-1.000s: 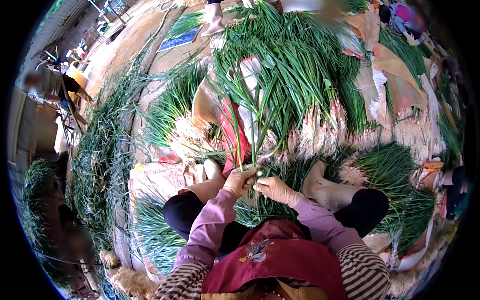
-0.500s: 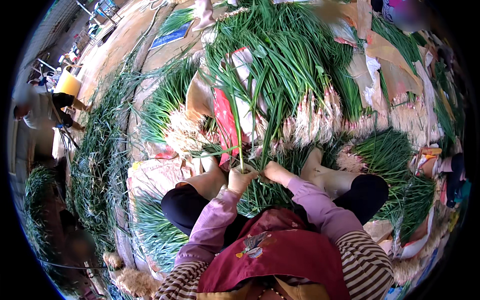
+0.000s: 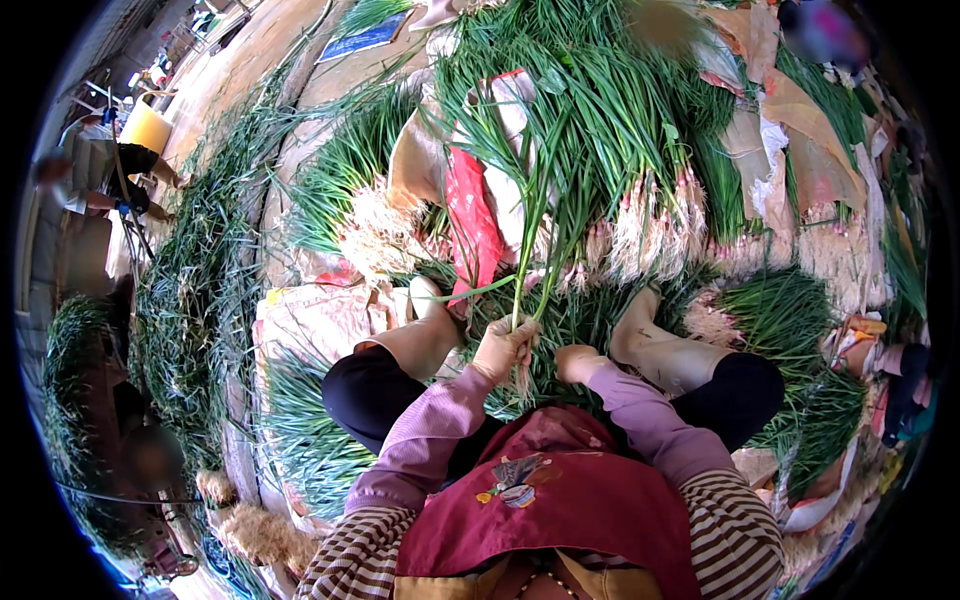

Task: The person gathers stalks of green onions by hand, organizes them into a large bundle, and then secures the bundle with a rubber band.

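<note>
My left hand [image 3: 505, 348] is closed round a few spring onions [image 3: 522, 275], their green leaves pointing away from me. Pale roots hang below the fist. Just to its right, apart from it, my right hand [image 3: 577, 364] has its fingers curled in over green leaves; whatever it holds, if anything, is hidden. Beyond my hands lies a big heap of spring onions [image 3: 600, 110] with white roots toward me. A smaller bundle [image 3: 350, 190] lies to its left, next to a red plastic strip [image 3: 470, 215].
My bent legs in pale boots [image 3: 640, 325] frame the work spot. More spring onions [image 3: 795, 320] lie on the right, others [image 3: 310, 440] by my left knee. Loose leaf trimmings [image 3: 190, 330] form a long strip at left. A person stands by a yellow bucket [image 3: 147, 128].
My hands have come apart, the right one now off the left. The left has moved slightly right, and more stalks and hanging roots show in it. The view has shifted a little.
</note>
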The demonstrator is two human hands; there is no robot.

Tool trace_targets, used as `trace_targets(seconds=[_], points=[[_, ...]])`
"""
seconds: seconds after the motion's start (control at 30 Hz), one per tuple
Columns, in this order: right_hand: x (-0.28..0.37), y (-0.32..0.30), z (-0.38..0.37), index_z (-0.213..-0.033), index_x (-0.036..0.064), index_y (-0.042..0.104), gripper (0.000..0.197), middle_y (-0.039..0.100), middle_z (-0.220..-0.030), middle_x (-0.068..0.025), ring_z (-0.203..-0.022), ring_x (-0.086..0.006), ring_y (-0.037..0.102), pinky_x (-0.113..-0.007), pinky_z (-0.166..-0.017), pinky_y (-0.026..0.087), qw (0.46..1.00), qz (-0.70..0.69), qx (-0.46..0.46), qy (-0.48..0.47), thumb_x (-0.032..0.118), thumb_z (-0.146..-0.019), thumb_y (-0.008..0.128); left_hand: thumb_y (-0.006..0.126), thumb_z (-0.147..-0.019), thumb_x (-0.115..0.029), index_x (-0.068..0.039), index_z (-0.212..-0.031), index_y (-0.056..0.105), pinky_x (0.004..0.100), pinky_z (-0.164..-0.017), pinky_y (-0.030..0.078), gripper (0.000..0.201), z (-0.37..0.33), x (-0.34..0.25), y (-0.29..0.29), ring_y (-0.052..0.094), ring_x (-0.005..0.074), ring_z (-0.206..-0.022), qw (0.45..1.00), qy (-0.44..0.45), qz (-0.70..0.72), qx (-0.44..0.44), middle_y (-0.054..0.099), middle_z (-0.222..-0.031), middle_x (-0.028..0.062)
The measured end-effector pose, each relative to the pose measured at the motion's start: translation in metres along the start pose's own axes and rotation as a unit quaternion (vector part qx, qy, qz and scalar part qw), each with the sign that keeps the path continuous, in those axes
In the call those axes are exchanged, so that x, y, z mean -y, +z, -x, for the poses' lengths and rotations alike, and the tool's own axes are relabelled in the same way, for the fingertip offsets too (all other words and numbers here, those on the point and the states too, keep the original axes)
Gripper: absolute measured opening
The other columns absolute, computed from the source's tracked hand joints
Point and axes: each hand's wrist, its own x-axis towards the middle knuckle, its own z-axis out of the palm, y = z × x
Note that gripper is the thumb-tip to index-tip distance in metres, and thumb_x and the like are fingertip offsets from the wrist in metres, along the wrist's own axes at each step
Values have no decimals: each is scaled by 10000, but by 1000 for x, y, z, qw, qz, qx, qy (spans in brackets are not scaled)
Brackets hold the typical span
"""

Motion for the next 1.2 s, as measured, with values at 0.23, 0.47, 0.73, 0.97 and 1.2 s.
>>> trace_targets(seconds=[0.23,0.47,0.73,0.97,1.2], points=[[48,-70,9,-1242,59,447,465,582,-836,3,-705,-84,478,-229,-643,413,723,-599,-202,-279,141,-804,581,464,-902,-247,-57,-947,510,198,-406,360,201,12,-18,7,396,71,-458,964,-108,184,158,496,-681,9],[40,-75,-27,-858,32,596,269,583,-687,-61,-496,-88,478,-230,-426,374,688,-674,-235,-129,237,-911,430,469,-895,-231,-46,-918,471,187,-404,301,186,21,-40,-7,356,63,-474,939,-74,280,184,422,-623,0],[-17,-66,-7,-1012,10,577,408,599,-983,-145,-905,-259,579,-397,-798,437,999,38,-18,-14,266,-712,680,512,-867,-283,-44,-872,497,225,-447,325,239,30,-81,-24,411,141,-507,914,278,260,139,434,-600,23],[39,-199,-67,-964,-36,555,488,610,-839,-170,-807,-284,612,-380,-729,484,869,-172,-458,73,398,-754,630,477,-890,-286,-58,-983,501,222,-433,326,247,9,-70,-40,405,120,-538,923,154,353,6,384,-634,-7],[-2,-227,-119,-916,1,597,167,607,-734,-141,-635,-153,590,-258,-397,421,726,-496,-466,98,49,-779,515,437,-911,-261,-62,-986,524,196,-423,284,230,-6,-57,-38,411,76,-541,957,92,274,-34,440,-639,-18]])
